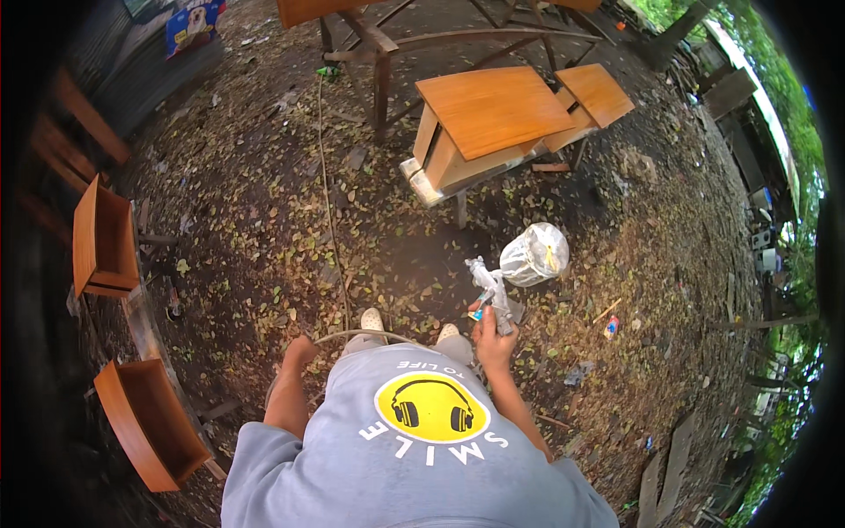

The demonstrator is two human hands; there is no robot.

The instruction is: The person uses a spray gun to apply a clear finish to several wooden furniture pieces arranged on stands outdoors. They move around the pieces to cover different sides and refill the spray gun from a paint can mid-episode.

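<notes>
My right hand (495, 345) is closed around the handle of a grey spray gun (489, 290), held out in front of my right side. A small blue patch shows beside its fingers. My left hand (302, 351) is closed at my left side on a thin hose (363, 333), which curves across in front of my waist. From near my feet the hose (326, 189) runs away over the ground. Just beyond the spray gun stands a bucket (531, 257) covered in whitish plastic, with something yellow on top.
Ahead, orange-brown wooden pieces (493, 110) rest on a low support; a wooden frame (381, 88) stands behind them. Two open box-like drawers (154, 422) sit on a plank at left. Fallen leaves cover the ground. Loose boards (676, 466) lie at lower right.
</notes>
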